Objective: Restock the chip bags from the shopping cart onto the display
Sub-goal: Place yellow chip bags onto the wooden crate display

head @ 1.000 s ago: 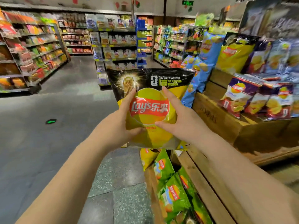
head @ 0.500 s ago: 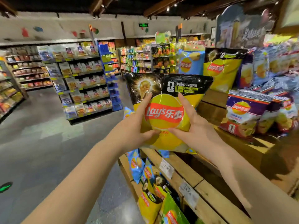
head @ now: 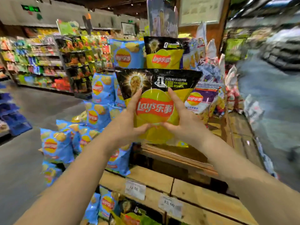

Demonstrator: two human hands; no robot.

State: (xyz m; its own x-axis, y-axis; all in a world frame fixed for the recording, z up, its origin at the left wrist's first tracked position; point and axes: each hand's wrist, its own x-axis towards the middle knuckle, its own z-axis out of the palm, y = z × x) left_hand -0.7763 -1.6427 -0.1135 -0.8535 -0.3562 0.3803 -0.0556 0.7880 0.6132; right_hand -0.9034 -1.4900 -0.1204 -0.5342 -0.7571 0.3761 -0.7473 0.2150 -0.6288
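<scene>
I hold one chip bag (head: 155,101) up in front of me with both hands, above the bare wooden ledge of the display (head: 178,159). My left hand (head: 128,125) grips its left edge and my right hand (head: 185,124) grips its right edge; on each side the forefinger lies up along the front and the thumb presses in under the red logo, the two thumbs nearly meeting. The bag is glossy, crinkled foil, puffed and roughly rectangular, black across the top band and yellow below. It stands upright, long axis vertical, the crimped top seam up, its printed front facing me.

The display is built of rough, pale wooden planks stepped like crates. Two paper price tags (head: 135,190) are stuck on the near plank. Far behind my bag, on the upper step, a second black-and-yellow bag (head: 164,54) stands upright, with a big blue bag (head: 126,54) just to its left. To the right of my bag a purple-and-white bag (head: 203,98) leans among blurred packets. Left of the display, blue bags (head: 56,143) are stacked down toward the grey floor (head: 19,159), and more blue, yellow and green bags sit low at the near edge. Far left, store shelves (head: 40,59) are packed with bright goods. The right side is smeared by blur.
</scene>
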